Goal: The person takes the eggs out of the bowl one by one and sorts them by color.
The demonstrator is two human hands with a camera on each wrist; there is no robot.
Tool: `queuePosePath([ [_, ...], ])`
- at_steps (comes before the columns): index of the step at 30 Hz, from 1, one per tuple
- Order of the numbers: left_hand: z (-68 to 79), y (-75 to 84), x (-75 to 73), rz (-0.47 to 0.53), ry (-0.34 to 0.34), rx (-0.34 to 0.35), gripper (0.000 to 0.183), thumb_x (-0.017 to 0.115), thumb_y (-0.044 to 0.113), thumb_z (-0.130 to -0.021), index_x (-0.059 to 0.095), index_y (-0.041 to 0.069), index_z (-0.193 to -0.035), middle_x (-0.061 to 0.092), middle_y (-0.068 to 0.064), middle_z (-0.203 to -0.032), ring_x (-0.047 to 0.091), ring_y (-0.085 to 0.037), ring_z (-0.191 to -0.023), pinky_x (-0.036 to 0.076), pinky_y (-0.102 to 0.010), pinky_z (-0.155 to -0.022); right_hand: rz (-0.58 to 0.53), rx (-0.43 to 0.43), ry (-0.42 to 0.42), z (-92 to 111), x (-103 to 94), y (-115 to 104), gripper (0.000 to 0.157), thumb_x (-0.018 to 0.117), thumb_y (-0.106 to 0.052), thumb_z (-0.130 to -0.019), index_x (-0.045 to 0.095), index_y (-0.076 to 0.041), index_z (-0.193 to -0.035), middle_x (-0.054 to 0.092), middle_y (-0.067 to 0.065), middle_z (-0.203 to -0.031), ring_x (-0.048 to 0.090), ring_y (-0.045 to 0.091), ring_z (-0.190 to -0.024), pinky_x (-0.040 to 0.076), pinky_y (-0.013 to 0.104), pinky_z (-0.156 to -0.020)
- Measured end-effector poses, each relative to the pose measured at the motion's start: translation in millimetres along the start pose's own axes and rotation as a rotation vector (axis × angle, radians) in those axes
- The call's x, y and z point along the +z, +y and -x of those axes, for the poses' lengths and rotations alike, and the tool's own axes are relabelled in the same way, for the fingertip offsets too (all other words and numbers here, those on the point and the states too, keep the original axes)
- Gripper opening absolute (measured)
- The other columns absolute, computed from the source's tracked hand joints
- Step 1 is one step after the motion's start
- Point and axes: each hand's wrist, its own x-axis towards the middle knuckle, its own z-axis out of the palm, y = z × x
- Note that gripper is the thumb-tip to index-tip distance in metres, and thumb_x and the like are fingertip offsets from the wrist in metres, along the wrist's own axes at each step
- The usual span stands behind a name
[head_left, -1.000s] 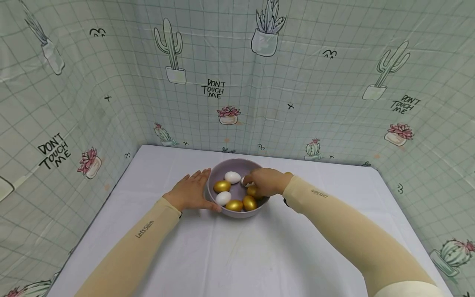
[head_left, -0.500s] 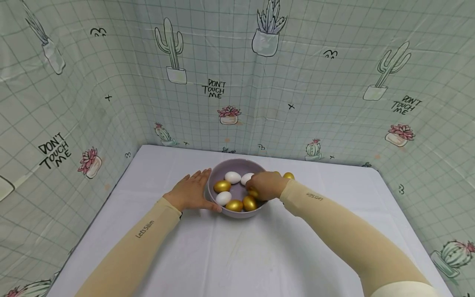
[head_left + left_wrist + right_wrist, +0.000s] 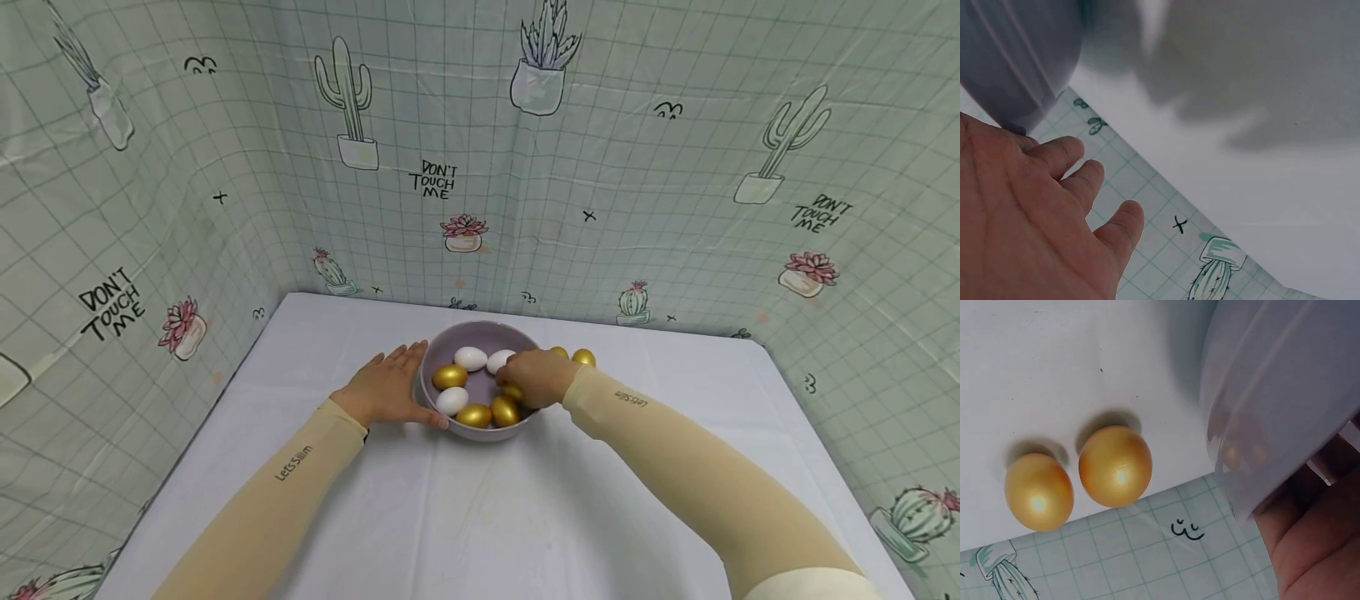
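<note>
A round mauve bowl stands upright toward the far side of the white bench, roughly midway across. The left hand lies against its outer left side with the fingers spread wide and the thumb toward the near rim. The right hand reaches over the right rim with its fingers bent down inside; I cannot tell whether they hold anything, as the fingertips are mostly hidden. A gold egg shows partly beneath that hand, and a white egg lies right beside its fingers. Also inside the bowl are a second white egg at the far side, a gold egg at the left, a third white egg in front of it, and two gold eggs along the near wall. Outside, beyond the right hand, two loose gold eggs sit on the bench, close together with a narrow gap between. Beige sleeves cover both forearms, and a gridded cloth printed with potted cacti surrounds the bench
</note>
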Motion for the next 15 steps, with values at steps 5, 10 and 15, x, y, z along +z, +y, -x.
queuePosePath([
  [5,-0.2,0.5,-0.1,-0.005,-0.001,-0.002,0.137,0.065,0.087,-0.065,0.015,-0.001,-0.158,0.022,-0.017,-0.162,0.022,-0.037,-0.147,0.021,-0.058,-0.115,0.028,0.032,0.015,2,-2.3,0,0.03,0.07,-0.007,-0.087,0.073,-0.016,-0.116,0.067,0.004,-0.101,0.064,0.024,-0.087,0.056,0.042,-0.073],
  [10,0.1,1.0,-1.0,-0.008,-0.006,-0.001,0.138,0.065,0.087,-0.065,0.015,-0.002,-0.158,0.022,-0.017,-0.162,0.022,-0.037,-0.147,0.021,-0.058,-0.115,0.039,0.018,0.057,3,-8.5,1,0.031,0.068,-0.008,-0.087,0.072,-0.016,-0.117,0.065,0.004,-0.097,0.063,0.024,-0.082,0.056,0.042,-0.071],
  [15,0.4,1.4,-1.5,-0.01,-0.01,0.0,0.137,0.064,0.087,-0.066,0.014,-0.002,-0.158,0.022,-0.018,-0.162,0.023,-0.037,-0.147,0.021,-0.059,-0.115,-0.033,0.005,0.102,7,-18.6,5,0.031,0.068,-0.015,-0.092,0.07,-0.013,-0.123,0.063,0.003,-0.102,0.062,0.021,-0.088,0.055,0.039,-0.082],
])
